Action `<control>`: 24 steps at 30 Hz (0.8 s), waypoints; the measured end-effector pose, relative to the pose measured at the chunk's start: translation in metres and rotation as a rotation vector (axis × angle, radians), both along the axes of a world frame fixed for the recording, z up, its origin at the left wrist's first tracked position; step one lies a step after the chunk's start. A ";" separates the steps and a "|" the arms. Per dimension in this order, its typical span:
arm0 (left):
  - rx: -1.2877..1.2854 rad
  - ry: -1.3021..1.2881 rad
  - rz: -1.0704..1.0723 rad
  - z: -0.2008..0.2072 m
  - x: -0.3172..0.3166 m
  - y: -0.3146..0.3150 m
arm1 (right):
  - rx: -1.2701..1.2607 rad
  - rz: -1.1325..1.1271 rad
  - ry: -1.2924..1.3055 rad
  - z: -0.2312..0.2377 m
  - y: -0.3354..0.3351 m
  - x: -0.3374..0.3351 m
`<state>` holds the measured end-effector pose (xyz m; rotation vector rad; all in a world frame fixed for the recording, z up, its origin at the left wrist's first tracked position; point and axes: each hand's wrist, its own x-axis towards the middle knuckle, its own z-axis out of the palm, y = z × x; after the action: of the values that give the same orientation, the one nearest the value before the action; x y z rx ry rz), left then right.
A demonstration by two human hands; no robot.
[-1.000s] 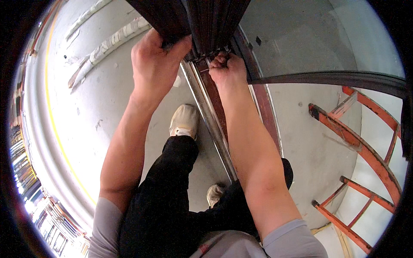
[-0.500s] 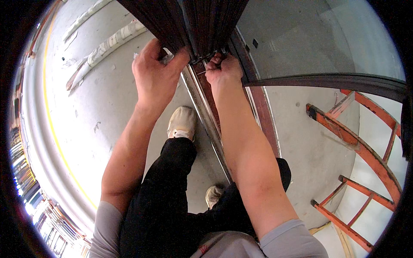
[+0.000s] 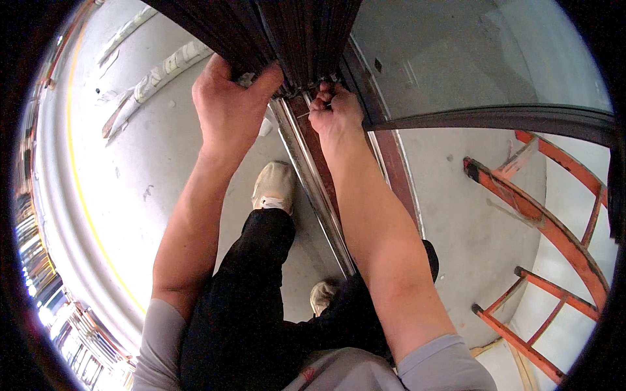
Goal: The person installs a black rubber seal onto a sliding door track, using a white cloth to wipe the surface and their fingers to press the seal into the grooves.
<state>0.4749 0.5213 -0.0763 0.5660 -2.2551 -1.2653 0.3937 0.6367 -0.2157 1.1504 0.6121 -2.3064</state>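
Observation:
A dark brown door frame [image 3: 251, 29] with lengthwise ridges comes down from the top of the view to a floor track [image 3: 316, 176] with shiny metal rails and a reddish-brown strip. My left hand [image 3: 228, 107] is closed round the frame's left edge near its bottom end, thumb on the near side and the other fingers partly hidden behind it. Beside the frame's foot, over the track, my right hand [image 3: 338, 109] has its fingers curled in a pinch. What they hold, if anything, is too dark and small to make out.
At the right stands a glass panel [image 3: 456, 58] with a dark lower rail [image 3: 495, 118]. Orange ladder parts [image 3: 535, 208] are on the right. Wrapped long rolls [image 3: 156, 81] lie on the floor at upper left. My shoes [image 3: 274, 186] are beside the track.
The dark frame has shifted a little to the left, and my left hand has moved with it. My right hand stays by the frame's foot, slightly further left, fingers still curled.

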 end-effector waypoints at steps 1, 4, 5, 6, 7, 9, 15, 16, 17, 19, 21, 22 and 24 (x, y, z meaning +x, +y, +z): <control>-0.027 0.016 -0.018 -0.001 0.000 0.000 | -0.013 0.006 0.027 -0.003 0.002 -0.004; -0.060 0.019 -0.032 -0.006 0.002 -0.006 | -0.023 -0.011 0.038 0.005 -0.004 -0.004; -0.062 0.013 -0.031 -0.008 0.003 -0.008 | -0.017 -0.037 0.028 0.010 -0.007 -0.002; -0.060 0.013 -0.030 -0.008 0.003 -0.008 | -0.014 -0.037 0.029 0.008 -0.006 -0.003; -0.038 0.010 -0.035 -0.007 0.002 -0.007 | -0.026 -0.042 0.020 0.007 -0.006 -0.003; -0.018 0.008 -0.036 -0.005 0.001 -0.005 | -0.039 -0.045 0.012 0.004 -0.006 -0.004; -0.091 0.016 -0.060 -0.001 -0.003 -0.004 | -0.054 -0.024 -0.012 0.003 0.005 -0.003; -0.136 -0.011 -0.030 0.003 0.000 -0.007 | 0.042 0.011 -0.049 0.027 0.003 0.012; -0.177 -0.036 -0.006 0.008 0.001 -0.009 | 0.143 0.038 -0.086 0.046 0.008 0.030; -0.191 -0.061 -0.012 0.020 0.001 -0.006 | 0.317 0.529 0.104 0.059 0.047 0.065; -0.214 -0.078 -0.009 0.024 0.000 -0.006 | 0.505 0.769 0.298 0.060 0.095 0.065; -0.190 -0.030 -0.026 0.019 0.000 -0.010 | 0.699 0.781 0.503 0.064 0.115 0.062; -0.168 0.018 -0.041 0.017 -0.003 -0.012 | 0.930 0.680 0.713 0.061 0.141 0.049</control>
<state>0.4722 0.5093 -0.0594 0.4469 -2.3411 -1.0820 0.4424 0.7776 -0.1545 0.2344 2.0978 -1.7438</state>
